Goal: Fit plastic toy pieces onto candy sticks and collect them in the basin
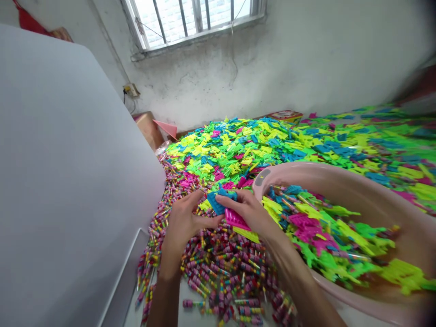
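My right hand [250, 211] grips several flat, ridged plastic pieces between thumb and fingers: a blue plastic piece [216, 201] on top, a magenta plastic piece [235, 219] below it and a yellow one [245, 234] lowest. Close on the left, my left hand [185, 218] has its thumb and forefinger spread apart around the near end of the blue piece. Whether its fingertips touch the pieces I cannot tell. Beneath both hands lies a heap of small striped tubes [225, 259] in pink, yellow and red, which look like candy sticks.
A pink basin [309, 170] holding mixed plastic pieces and tubes [316, 231] stands at the right. Behind, a big pile of neon plastic pieces [231, 145] reaches the wall. A large white panel [75, 172] blocks the left side. A cardboard box [150, 129] sits behind it.
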Tool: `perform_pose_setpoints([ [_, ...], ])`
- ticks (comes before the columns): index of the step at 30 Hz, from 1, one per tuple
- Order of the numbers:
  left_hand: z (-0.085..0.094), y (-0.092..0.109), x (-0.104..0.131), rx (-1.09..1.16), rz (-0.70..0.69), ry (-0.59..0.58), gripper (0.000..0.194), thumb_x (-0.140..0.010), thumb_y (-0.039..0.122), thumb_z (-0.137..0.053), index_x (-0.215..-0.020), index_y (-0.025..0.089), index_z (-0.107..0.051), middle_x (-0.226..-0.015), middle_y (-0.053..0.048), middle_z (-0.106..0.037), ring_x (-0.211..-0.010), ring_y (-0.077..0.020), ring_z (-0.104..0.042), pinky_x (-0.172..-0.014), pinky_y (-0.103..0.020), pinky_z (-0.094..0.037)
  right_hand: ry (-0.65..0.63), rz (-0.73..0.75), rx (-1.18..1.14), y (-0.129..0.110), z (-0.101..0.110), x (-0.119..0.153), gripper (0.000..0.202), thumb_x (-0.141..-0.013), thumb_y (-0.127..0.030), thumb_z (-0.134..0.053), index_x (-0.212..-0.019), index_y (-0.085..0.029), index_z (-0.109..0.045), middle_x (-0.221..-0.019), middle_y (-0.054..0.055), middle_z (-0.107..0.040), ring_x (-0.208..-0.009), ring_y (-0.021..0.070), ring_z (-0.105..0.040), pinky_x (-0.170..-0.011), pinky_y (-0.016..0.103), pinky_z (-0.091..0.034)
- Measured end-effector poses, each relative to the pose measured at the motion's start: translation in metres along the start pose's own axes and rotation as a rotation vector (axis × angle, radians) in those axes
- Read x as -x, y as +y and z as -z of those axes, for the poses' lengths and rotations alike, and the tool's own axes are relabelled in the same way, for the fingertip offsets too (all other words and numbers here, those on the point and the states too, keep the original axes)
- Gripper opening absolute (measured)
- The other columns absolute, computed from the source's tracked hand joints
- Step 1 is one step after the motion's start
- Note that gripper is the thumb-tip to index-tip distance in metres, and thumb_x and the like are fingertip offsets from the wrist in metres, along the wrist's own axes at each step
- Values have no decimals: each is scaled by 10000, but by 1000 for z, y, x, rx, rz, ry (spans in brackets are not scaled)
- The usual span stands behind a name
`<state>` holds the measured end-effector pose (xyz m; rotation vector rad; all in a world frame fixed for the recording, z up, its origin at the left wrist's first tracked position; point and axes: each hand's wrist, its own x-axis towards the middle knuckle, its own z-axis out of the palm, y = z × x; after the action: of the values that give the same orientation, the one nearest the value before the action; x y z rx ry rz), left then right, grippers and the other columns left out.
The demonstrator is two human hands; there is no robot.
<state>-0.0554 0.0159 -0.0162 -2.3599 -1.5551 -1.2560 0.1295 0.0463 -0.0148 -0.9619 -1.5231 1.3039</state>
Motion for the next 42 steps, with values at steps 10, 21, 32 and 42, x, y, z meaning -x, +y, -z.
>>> perform_pose_setpoints([
  [10, -11, 19, 0, 21, 69, 6, 174, -807, 360, -727, -846, 201, -669, -645, 54, -583, -536, -88, -479, -550, -189, -342, 46, 43, 16, -5, 10, -1, 398, -806, -542, -691, -668, -176, -620, -622, -27, -484, -627, 140, -433, -599, 270, -324],
  [21, -31, -18, -7, 463, 673, 284, 407, -889, 596, -520, -773, 210, -578, -541, 84, -316, -457, -102, -302, -448, -221, -212, 322, 54, 173, -25, 64, 14, 455, -743, -590, -701, -614, -195, -516, -567, -43, -407, -551, 118, -345, -522, 261, -254],
  [32, -63, -45, -3, 461, 583, 124, 260, -700, 197, -542, -959, 206, -537, -896, -24, -584, -805, -191, -567, -763, -318, -464, 657, 140, 726, -39, 89, 34, 432, -890, -611, -555, -861, -202, -690, -822, 66, -719, -769, 268, -632, -657, 309, -373],
  [42, -50, -10, -8, 630, 413, 2, 176, -894, 249, -521, -1063, 222, -563, -1226, -89, -631, -1172, -248, -637, -1043, -433, -444, 638, 260, 314, -34, 85, 29, 315, -937, -461, -485, -716, -237, -490, -686, -2, -533, -654, 183, -490, -630, 290, -379],
])
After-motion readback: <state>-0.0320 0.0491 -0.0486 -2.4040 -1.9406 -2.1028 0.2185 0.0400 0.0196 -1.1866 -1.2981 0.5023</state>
